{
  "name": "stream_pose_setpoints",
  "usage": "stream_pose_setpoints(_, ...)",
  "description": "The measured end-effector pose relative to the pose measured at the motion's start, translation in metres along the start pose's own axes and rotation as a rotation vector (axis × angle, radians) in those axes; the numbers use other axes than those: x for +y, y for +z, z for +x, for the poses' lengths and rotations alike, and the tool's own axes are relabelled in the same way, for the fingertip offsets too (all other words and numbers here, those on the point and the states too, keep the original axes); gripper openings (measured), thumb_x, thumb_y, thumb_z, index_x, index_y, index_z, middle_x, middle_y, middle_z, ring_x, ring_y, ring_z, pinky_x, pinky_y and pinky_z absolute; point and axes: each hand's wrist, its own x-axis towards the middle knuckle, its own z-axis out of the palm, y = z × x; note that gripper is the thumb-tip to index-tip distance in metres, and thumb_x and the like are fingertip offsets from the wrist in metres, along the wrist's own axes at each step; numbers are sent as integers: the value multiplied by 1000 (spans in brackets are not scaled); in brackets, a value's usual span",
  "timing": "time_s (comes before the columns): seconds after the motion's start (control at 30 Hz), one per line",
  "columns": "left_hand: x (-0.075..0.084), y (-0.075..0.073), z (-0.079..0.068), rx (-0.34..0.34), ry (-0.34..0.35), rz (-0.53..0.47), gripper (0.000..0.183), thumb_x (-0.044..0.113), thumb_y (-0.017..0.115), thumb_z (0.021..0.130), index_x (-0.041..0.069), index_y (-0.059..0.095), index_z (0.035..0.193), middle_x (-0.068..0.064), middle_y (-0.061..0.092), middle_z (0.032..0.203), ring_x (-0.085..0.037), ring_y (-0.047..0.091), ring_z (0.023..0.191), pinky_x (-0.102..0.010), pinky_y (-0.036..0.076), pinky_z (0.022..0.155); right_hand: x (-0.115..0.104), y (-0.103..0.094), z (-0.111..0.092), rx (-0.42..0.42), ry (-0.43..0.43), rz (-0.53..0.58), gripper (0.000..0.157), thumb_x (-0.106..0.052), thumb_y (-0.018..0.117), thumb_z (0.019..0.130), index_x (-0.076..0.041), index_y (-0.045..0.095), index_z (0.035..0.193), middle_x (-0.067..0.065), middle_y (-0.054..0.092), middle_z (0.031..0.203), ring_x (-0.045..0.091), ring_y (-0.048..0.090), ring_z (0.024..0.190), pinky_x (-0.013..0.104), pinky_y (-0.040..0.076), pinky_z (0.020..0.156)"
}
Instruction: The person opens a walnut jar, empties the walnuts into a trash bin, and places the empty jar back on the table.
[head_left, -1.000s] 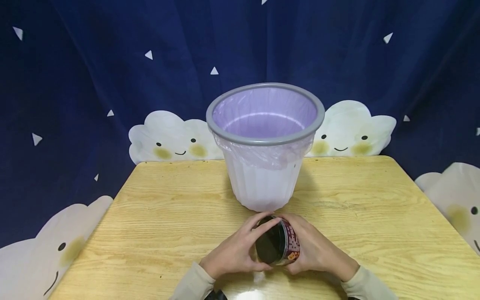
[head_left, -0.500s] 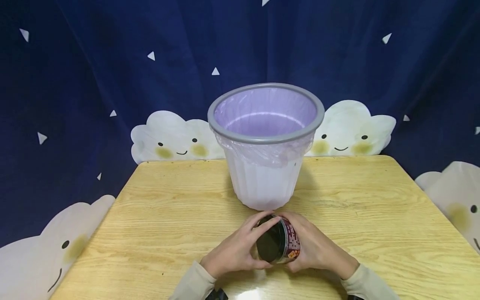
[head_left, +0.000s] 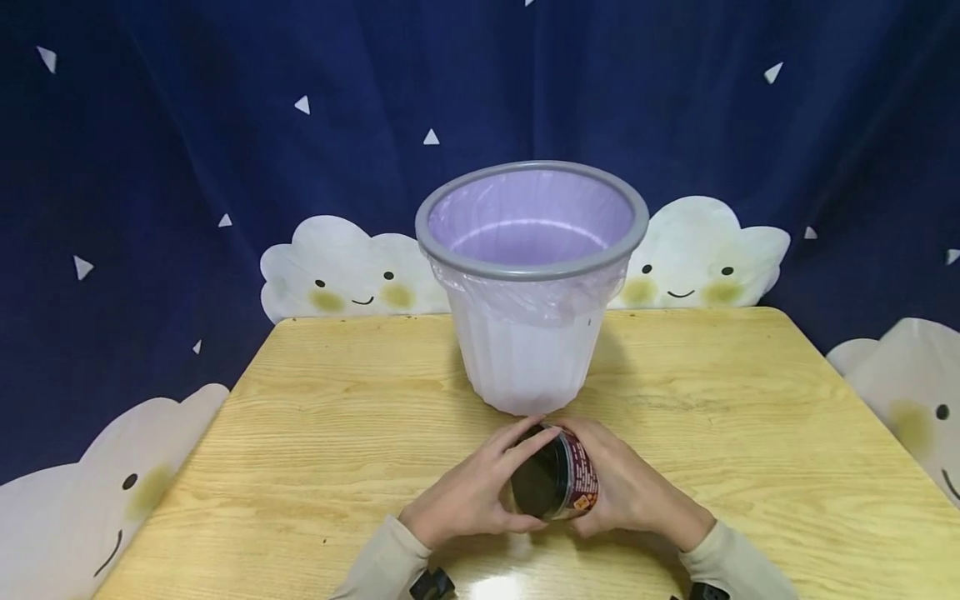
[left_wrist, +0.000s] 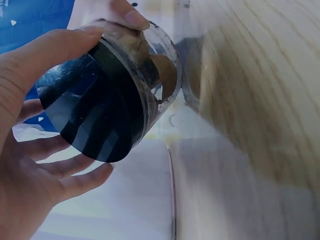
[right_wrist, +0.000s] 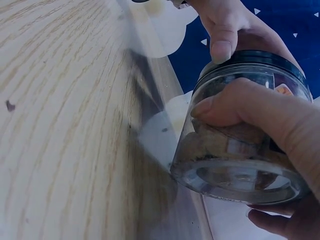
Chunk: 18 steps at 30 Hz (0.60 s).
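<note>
A clear round jar with a maroon printed label [head_left: 582,477] lies tilted on its side close over the table, its dark lid [head_left: 538,485] facing left. Brownish contents show through the wall of the jar [right_wrist: 220,145] in the right wrist view. My left hand [head_left: 467,493] grips the lid by its edge, thumb on one side and fingers spread around the other. My right hand [head_left: 636,492] holds the jar's body, the thumb pressed along its side. In the left wrist view the flat top of the lid [left_wrist: 90,110] is glossy and dark, with reflections.
Just beyond the hands stands a white bin [head_left: 525,358] with a grey rim and a thin clear liner. The wooden table [head_left: 337,408] extends to both sides. Behind it hangs a dark blue curtain [head_left: 360,92] printed with white triangles and smiling clouds.
Both hands keep the same hold on the jar and lid. The whole head view has shifted slightly, with bin, table and hands a little higher in it.
</note>
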Motion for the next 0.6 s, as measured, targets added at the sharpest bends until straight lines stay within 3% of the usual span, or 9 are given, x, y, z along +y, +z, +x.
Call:
stream_pose_setpoints(0.23,0,4,1,14,45,-30,108,30,91,65,17,28,152,-11,29,153,-21,29,139,-35,34,111,0,1,-2,-3,3,-10,106,-33,90,42,-7,45,134,1,54,128,17,52,114,41,51,93)
stream_pose_setpoints(0.6,0,6,1,-17,8,-1,116,23,91,61,22,21,154,-8,19,156,-25,25,141,-39,36,109,1,1,1,-13,1,-2,104,-34,90,42,-8,46,133,-2,53,127,15,52,113,39,51,93)
